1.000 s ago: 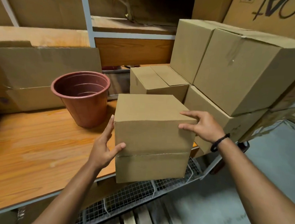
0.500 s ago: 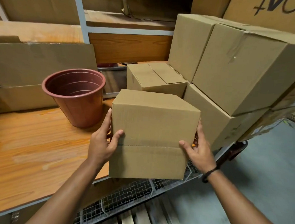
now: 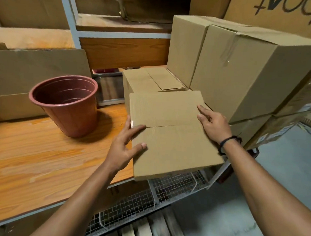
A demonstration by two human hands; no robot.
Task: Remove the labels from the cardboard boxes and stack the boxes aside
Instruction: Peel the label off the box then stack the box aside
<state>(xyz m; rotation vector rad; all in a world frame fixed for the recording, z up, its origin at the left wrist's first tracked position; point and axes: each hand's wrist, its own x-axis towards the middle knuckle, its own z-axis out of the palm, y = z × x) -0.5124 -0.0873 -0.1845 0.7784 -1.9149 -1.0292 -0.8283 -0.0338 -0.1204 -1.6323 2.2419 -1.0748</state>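
One box (image 3: 171,136) held tilted between my two hands, over the right corner of the wooden shelf (image 3: 42,157).

I count one brown pot (image 3: 66,105) on the shelf, one small box (image 3: 144,80) just behind the held one, and bigger boxes (image 3: 251,68) stacked at right, number unclear. Both forearms reach forward. My left hand (image 3: 125,148) is spread on the box's left edge and my right hand (image 3: 213,124) lies flat at its right edge, fingers straight.
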